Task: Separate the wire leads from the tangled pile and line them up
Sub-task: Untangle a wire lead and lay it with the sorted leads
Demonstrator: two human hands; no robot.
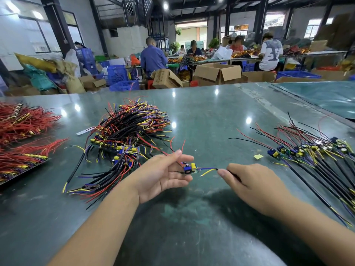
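the green table (211,116) is carrying everything, and most of the work is still sitting on it unsorted. the tangled pile (126,139) is lying left of centre, a thick heap of black, red, yellow and purple leads with small boards buried in it, and it is looking far bigger than what has been pulled free, so by my judgement the task is sitting in its early part.

the lined-up row (311,152) is lying at the right side of the table, its small boards side by side and its black sheathed leads running toward the near right edge while thin red and black wires are fanning away from the person. that is the finished share, and it is looking to be no more than about 10 pieces, though the exact count is too crowded to tell.

the red wire bundles (25,131) are resting at the far left, well apart from the hands, and are playing no part that i can see.

1 lead assembly (189,168) is hanging in the air between the 2 hands, clear of the pile. the left hand (163,175) is holding its small board between thumb and fingertips, palm up and fingers only loosely bent. the right hand (249,183) is pinching the black sheathed end just beside the yellow and purple strands, fingers curled over it.

a small yellow scrap (258,156) is lying near the row.
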